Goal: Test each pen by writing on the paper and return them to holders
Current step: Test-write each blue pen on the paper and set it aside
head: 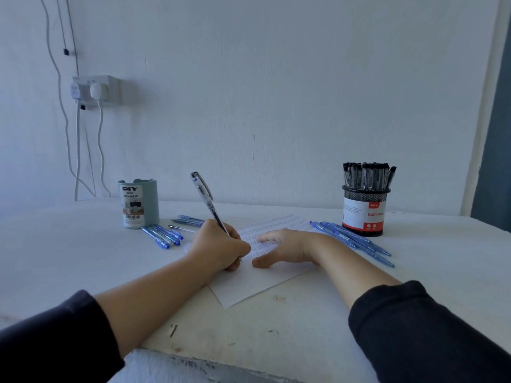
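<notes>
My left hand (218,247) grips a clear pen with a dark cap (206,200), its tip down on the white paper (257,286). My right hand (284,246) lies flat on the sheet with fingers spread, holding it in place. Rows of small blue marks cover the paper's far part. A pale green desk organizer (139,203) stands at the back left. At the back right stands a black mesh holder (365,211) full of black-capped pens. Blue pens lie loose by the organizer (163,236) and right of the paper (354,239).
The white table (276,327) has a worn, stained front edge near me. A wall socket with plugs and hanging cables (94,91) is at the back left. A dark curtain or door edge (495,161) runs down the far right.
</notes>
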